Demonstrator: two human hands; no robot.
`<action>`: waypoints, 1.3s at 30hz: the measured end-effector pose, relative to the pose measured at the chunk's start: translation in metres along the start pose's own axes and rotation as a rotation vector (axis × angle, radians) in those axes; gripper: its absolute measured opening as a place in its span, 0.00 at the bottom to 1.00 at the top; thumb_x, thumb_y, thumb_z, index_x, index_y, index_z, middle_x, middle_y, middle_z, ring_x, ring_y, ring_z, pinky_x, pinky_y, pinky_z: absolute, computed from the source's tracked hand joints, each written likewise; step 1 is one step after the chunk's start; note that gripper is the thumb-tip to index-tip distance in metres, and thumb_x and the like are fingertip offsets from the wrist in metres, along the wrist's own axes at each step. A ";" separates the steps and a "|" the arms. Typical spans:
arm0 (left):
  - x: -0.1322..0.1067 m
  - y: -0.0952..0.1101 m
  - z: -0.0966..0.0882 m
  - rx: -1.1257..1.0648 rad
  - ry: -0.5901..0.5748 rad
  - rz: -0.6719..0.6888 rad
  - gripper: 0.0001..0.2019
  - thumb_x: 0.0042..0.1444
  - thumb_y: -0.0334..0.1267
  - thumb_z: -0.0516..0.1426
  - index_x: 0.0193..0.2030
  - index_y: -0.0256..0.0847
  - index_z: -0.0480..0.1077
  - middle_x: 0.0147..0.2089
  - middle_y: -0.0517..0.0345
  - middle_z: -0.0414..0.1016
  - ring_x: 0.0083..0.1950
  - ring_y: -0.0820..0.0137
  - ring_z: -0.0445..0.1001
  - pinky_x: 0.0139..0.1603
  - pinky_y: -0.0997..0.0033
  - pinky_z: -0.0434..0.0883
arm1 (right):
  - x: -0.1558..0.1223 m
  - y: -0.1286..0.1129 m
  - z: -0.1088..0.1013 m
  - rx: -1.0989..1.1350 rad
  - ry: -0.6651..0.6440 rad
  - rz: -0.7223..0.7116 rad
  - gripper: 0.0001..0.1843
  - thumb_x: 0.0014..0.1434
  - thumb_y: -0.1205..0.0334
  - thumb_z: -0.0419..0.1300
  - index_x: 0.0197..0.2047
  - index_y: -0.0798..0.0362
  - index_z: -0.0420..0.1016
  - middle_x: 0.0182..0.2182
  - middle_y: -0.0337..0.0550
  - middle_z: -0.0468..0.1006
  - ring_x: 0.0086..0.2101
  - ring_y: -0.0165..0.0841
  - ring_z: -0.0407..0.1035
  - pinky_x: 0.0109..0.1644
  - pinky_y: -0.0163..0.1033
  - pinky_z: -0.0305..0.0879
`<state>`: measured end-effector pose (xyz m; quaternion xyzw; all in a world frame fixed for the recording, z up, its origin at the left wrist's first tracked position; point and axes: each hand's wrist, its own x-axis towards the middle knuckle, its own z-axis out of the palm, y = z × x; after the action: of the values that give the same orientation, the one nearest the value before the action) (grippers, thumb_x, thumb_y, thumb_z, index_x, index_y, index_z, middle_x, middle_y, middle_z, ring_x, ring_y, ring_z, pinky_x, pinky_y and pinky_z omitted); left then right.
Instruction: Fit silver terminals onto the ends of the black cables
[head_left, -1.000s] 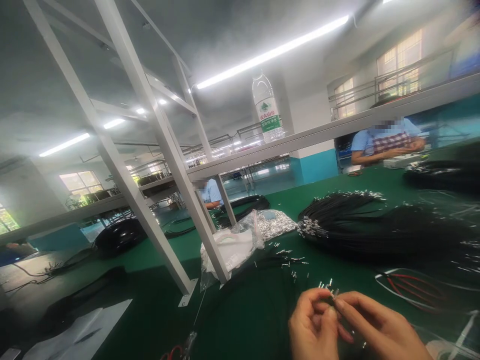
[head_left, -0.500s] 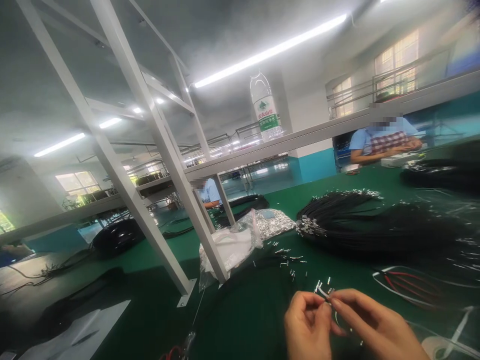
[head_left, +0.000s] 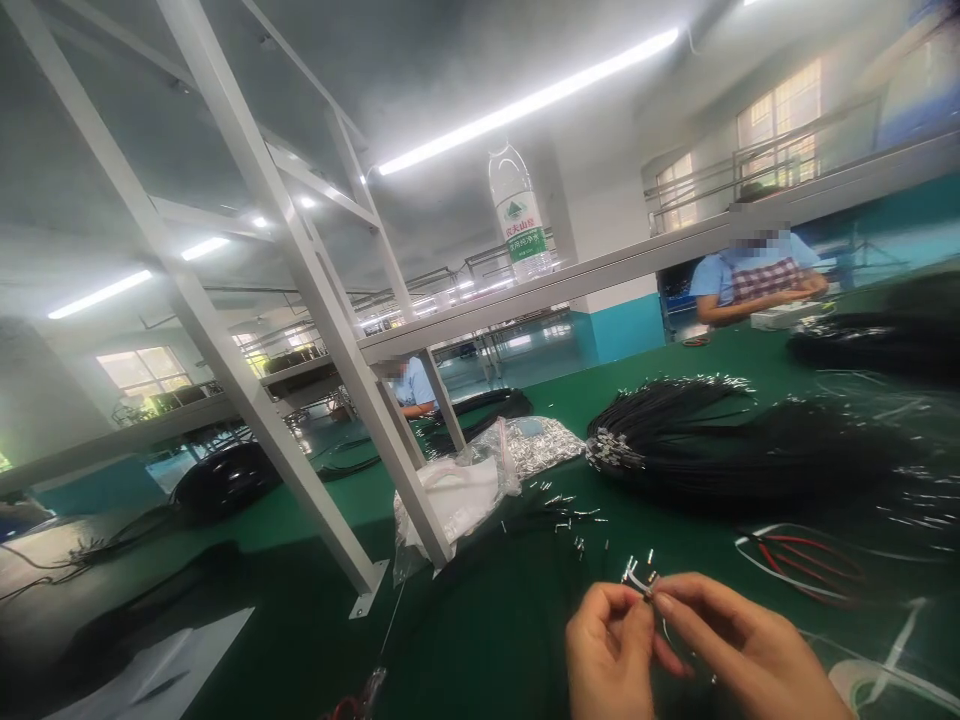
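Low and right of centre, my left hand [head_left: 611, 650] and my right hand [head_left: 739, 635] meet fingertip to fingertip. Both are closed in a pinch on a thin wire [head_left: 637, 581], whose white part rises above the fingers; a pale strand also hangs between the hands. The exact ends inside the fingertips are hidden. Just beyond the fingers lie small shiny metal pieces [head_left: 579, 546] on the green tabletop [head_left: 495, 630].
A thick bundle of black cables [head_left: 720, 480] lies behind my hands, beside a clear bag of metal pieces [head_left: 544, 445]. Red and white wires [head_left: 810, 560] and a tape roll [head_left: 855, 684] are at right. A metal post [head_left: 409, 500] stands left; a bottle [head_left: 520, 215] tops the shelf. Co-workers sit beyond.
The view has shifted slightly, so the surroundings sit a little further left. Both hands stay together on the wire, with hardly any change in their hold.
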<state>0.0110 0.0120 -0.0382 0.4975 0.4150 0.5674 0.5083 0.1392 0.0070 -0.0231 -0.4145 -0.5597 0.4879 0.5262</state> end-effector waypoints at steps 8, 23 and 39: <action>0.000 0.000 -0.002 0.007 -0.049 0.007 0.28 0.50 0.65 0.58 0.31 0.36 0.68 0.17 0.64 0.65 0.18 0.74 0.67 0.26 0.74 0.67 | -0.001 -0.001 0.001 0.047 -0.027 0.058 0.17 0.57 0.44 0.62 0.34 0.50 0.78 0.20 0.35 0.74 0.26 0.33 0.69 0.33 0.32 0.67; -0.002 0.007 -0.003 -0.036 -0.122 -0.071 0.28 0.49 0.67 0.57 0.28 0.38 0.65 0.13 0.70 0.58 0.13 0.79 0.56 0.16 0.79 0.59 | 0.003 0.003 -0.007 0.071 -0.063 0.068 0.16 0.58 0.45 0.63 0.37 0.50 0.80 0.33 0.42 0.81 0.38 0.39 0.74 0.44 0.34 0.70; 0.001 0.024 -0.010 -0.157 -0.273 -0.218 0.28 0.46 0.65 0.62 0.30 0.37 0.65 0.16 0.70 0.61 0.10 0.86 0.49 0.11 0.83 0.56 | 0.005 -0.008 -0.008 0.205 -0.157 0.155 0.15 0.53 0.46 0.67 0.33 0.50 0.80 0.30 0.40 0.78 0.32 0.35 0.69 0.38 0.35 0.66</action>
<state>-0.0031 0.0097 -0.0166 0.4808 0.3481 0.4669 0.6555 0.1472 0.0118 -0.0141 -0.3612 -0.5125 0.6127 0.4811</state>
